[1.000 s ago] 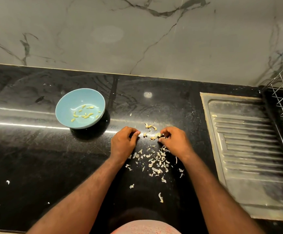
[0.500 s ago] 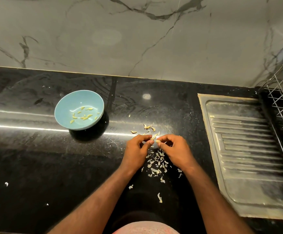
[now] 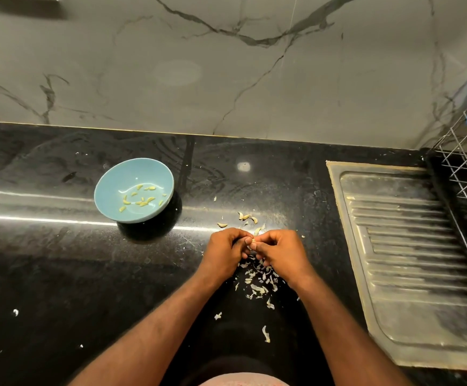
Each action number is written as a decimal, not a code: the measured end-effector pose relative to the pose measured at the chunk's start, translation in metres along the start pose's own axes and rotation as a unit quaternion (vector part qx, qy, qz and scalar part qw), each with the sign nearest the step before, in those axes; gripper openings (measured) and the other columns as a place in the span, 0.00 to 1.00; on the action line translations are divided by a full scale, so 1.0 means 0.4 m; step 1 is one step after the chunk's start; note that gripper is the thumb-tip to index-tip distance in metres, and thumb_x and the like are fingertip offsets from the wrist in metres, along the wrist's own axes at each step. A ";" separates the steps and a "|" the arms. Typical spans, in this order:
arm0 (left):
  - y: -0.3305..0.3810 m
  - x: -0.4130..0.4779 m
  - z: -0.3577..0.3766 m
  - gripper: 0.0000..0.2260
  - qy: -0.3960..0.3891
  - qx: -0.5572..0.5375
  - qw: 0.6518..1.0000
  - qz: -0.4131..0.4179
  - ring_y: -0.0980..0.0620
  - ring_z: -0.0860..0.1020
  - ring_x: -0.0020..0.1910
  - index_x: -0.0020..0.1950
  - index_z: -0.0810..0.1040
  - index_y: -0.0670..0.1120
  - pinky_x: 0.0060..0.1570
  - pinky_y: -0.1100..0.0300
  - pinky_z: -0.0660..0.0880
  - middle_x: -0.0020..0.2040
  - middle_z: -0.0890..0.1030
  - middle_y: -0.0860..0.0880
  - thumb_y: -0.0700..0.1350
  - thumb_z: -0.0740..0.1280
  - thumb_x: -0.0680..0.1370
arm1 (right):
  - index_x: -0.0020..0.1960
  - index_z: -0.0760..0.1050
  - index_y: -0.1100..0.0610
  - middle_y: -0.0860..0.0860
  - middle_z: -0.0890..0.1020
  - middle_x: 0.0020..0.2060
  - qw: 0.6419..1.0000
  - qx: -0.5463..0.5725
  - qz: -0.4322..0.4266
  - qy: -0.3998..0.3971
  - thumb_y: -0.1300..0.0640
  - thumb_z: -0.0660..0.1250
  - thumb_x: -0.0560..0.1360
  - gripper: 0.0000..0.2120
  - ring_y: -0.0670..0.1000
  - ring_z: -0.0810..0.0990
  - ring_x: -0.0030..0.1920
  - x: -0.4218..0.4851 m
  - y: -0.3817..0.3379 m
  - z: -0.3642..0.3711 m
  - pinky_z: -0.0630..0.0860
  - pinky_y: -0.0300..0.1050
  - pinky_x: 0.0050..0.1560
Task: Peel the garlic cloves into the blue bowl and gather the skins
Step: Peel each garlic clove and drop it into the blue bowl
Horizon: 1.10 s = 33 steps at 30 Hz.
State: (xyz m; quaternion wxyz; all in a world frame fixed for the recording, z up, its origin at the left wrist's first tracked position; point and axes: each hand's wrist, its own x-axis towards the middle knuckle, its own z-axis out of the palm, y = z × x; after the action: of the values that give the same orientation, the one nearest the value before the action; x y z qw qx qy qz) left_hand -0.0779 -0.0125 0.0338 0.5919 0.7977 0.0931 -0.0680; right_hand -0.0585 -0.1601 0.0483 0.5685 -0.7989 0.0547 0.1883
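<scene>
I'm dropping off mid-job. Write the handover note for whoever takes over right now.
Left grip and right grip: both pinch one garlic clove between them, over the counter.
Blue bowl: upright, to the left of both grips, holding roughly a dozen peeled cloves.
Done: those cloves are peeled. Skins lie scattered by the wrists, not gathered.
Left: finish this clove and drop it in the bowl, peel the few pieces beyond the grips that look like unpeeled cloves, then gather the skins.

Left hand (image 3: pixel 225 252) and right hand (image 3: pixel 282 253) pinch one garlic clove (image 3: pixel 253 241) between fingertips above the black counter (image 3: pixel 59 274). Skins (image 3: pixel 257 280) scattered beneath. Blue bowl (image 3: pixel 134 190) with peeled cloves (image 3: pixel 140 199) sits left; steel drainboard (image 3: pixel 410 260) right.
</scene>
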 end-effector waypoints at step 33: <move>-0.010 -0.057 -0.024 0.01 0.083 -0.059 0.992 -0.070 0.57 0.79 0.33 0.46 0.83 0.45 0.38 0.65 0.79 0.38 0.84 0.45 0.39 0.71 0.76 | 0.53 0.82 0.52 0.48 0.79 0.50 0.940 -0.331 -0.063 0.060 0.57 0.67 0.78 0.07 0.49 0.78 0.50 0.023 0.012 0.012 0.73 0.42 0.49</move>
State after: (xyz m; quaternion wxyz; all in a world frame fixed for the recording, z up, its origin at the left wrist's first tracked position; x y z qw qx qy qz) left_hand -0.1011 -0.0036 0.0378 0.6222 0.7556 0.2014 -0.0372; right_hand -0.0527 -0.1562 0.0395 0.2784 -0.9536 -0.0270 0.1110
